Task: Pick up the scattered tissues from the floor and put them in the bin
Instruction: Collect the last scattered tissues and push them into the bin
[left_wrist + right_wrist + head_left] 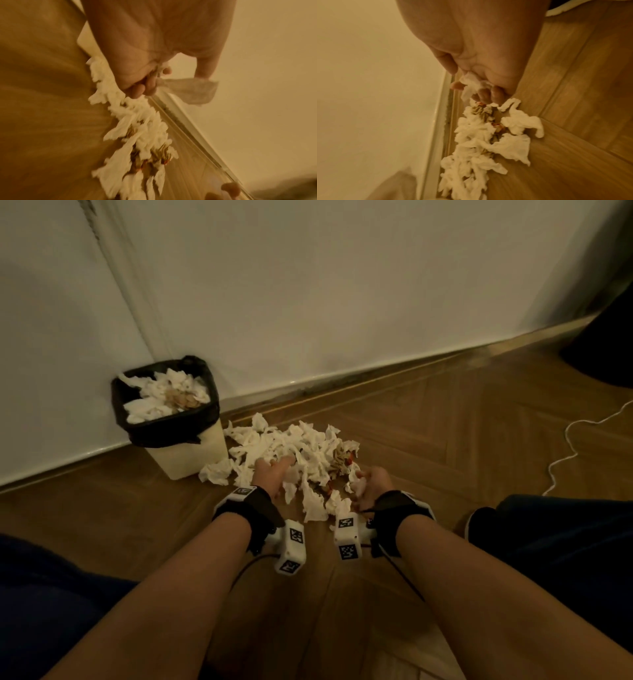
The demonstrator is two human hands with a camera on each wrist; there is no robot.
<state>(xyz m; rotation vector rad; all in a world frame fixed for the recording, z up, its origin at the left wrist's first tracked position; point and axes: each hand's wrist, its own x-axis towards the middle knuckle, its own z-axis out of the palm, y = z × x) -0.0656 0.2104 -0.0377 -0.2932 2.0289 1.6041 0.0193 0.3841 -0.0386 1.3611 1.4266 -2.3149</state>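
A heap of crumpled white tissues (pixel 291 450), some stained brown and red, lies on the wooden floor just right of the bin (pixel 185 453). The bin is a small cream one with a black liner, and it holds several tissues. My left hand (pixel 274 470) is in the near left part of the heap; in the left wrist view its curled fingers (pixel 147 83) pinch a tissue (pixel 193 92). My right hand (pixel 370 484) sits at the near right edge of the heap, and its curled fingers (pixel 486 94) grip a wad of tissue (pixel 472 83).
A white wall (pixel 342 285) with a skirting board runs behind the heap and the bin. A white cable (pixel 575 446) snakes over the floor at the right. My dark-trousered knees (pixel 561 542) flank both arms. A dark object (pixel 606 347) stands at the far right.
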